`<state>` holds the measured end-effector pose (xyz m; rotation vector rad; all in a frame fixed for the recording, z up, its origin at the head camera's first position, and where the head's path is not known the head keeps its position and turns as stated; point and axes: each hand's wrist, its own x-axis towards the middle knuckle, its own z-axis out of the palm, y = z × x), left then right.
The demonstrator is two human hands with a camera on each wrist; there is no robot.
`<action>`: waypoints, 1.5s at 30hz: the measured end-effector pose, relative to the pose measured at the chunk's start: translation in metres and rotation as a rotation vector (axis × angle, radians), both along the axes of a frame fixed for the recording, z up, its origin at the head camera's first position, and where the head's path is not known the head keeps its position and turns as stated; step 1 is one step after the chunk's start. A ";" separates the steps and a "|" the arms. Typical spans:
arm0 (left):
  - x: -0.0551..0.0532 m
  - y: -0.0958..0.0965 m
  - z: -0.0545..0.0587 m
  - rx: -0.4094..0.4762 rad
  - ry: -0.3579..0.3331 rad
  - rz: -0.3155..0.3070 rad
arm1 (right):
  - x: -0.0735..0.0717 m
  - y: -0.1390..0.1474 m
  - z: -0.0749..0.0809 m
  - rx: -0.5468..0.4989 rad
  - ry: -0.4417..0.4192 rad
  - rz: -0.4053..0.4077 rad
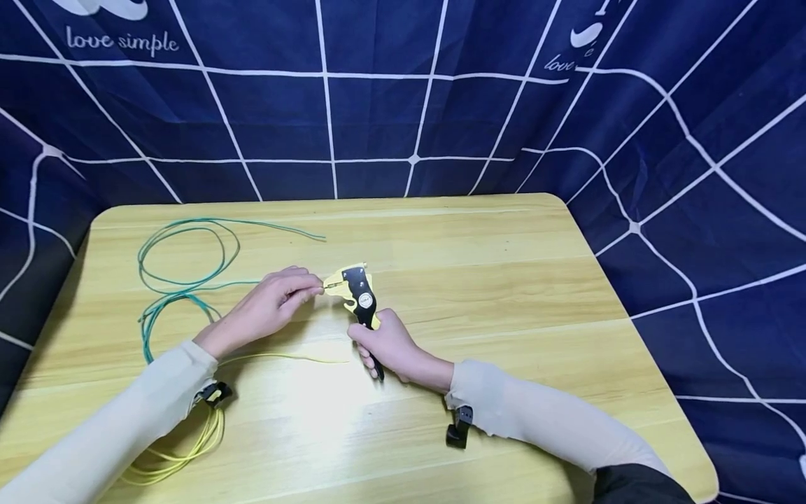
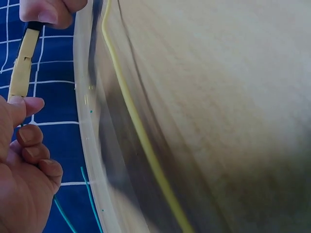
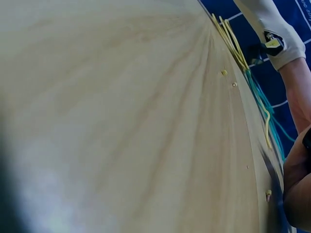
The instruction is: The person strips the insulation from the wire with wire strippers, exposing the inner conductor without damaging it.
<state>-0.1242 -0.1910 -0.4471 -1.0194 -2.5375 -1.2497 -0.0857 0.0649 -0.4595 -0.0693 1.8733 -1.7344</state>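
Observation:
My right hand (image 1: 390, 343) grips the handles of a black and yellow wire stripper (image 1: 360, 285), its head turned to the left above the table. At the stripper's nose, my left hand (image 1: 271, 304) pinches a green wire (image 1: 239, 283) between thumb and forefinger. The wire's end is hidden by the fingertips and the tool. From the left wrist view, the left hand (image 2: 24, 170) has its thumb against the stripper's pale yellow head (image 2: 22, 73), with green wire (image 2: 63, 213) trailing below. Only part of the right hand (image 3: 296, 194) shows in the right wrist view.
Loops of green wire (image 1: 145, 262) lie on the table's left side. A yellow wire coil (image 1: 210, 437) sits near the left forearm, one strand (image 1: 283, 355) reaching toward the middle. Tiny yellow bits (image 3: 224, 72) are scattered on the wooden table (image 1: 535, 420). Blue gridded cloth (image 1: 378, 119) hangs behind.

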 end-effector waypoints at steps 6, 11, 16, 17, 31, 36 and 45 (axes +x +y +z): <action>-0.001 -0.005 0.000 0.022 -0.011 -0.017 | -0.002 0.000 0.001 -0.012 -0.017 0.027; 0.000 -0.007 0.003 0.030 -0.019 -0.013 | -0.005 0.001 0.007 -0.019 -0.007 0.053; 0.001 -0.004 0.006 0.047 -0.002 0.004 | -0.004 0.003 0.012 -0.024 0.013 0.042; 0.000 -0.003 0.007 0.051 0.002 0.007 | -0.004 0.004 0.012 -0.026 0.020 0.035; 0.007 0.005 0.008 0.033 0.039 0.059 | 0.002 0.006 0.013 -0.038 0.039 -0.001; 0.009 0.002 0.006 0.046 0.054 0.057 | 0.001 0.006 0.014 -0.037 0.033 0.014; 0.006 0.001 0.010 0.013 0.053 0.045 | 0.002 0.007 0.016 -0.058 0.022 0.018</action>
